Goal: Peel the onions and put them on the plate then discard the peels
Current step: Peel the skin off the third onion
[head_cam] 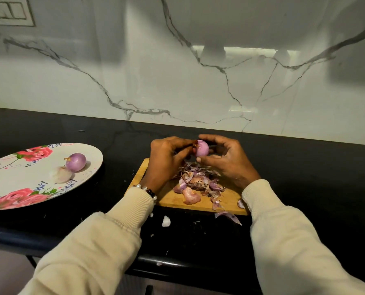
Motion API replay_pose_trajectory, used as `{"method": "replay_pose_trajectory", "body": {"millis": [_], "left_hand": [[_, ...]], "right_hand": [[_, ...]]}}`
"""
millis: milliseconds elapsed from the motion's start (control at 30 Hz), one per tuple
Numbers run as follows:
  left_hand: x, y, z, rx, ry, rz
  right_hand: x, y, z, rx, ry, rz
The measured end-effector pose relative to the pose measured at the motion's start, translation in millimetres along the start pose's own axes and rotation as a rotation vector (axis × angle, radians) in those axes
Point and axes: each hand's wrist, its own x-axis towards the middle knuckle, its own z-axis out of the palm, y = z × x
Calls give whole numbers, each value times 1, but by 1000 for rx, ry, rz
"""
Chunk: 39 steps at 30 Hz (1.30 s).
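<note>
Above the wooden cutting board (pixel 171 199) I hold a small pale-purple onion (pixel 202 148) between both hands. My right hand (pixel 226 160) curls round it from the right, thumb under it. My left hand (pixel 166 158) pinches its brown peel at the left side. A heap of purple and brown peels (pixel 198 182) lies on the board below. A floral plate (pixel 11 184) at the left carries two peeled onions, a purple one (pixel 76 162) and a paler one (pixel 60 174) touching it.
The black counter (pixel 305 167) runs along a white marble wall (pixel 177 71). Loose peel scraps (pixel 228 217) and a white bit (pixel 166 221) lie on the counter in front of the board. The counter's front edge is close to my body.
</note>
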Motion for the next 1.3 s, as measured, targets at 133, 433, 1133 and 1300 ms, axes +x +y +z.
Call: {"method": "replay_pose_trajectory", "body": {"millis": [133, 433, 1133, 1300], "left_hand": [[-1, 5, 0, -122, 4, -129], [1, 6, -1, -362, 42, -388], [-1, 24, 2, -551, 82, -569], [-1, 19, 2, -388, 49, -474]], "right_hand": [[-1, 1, -1, 56, -20, 6], [-2, 0, -2, 192, 24, 8], [-2, -2, 0, 125, 48, -52], [0, -2, -3, 72, 23, -53]]}}
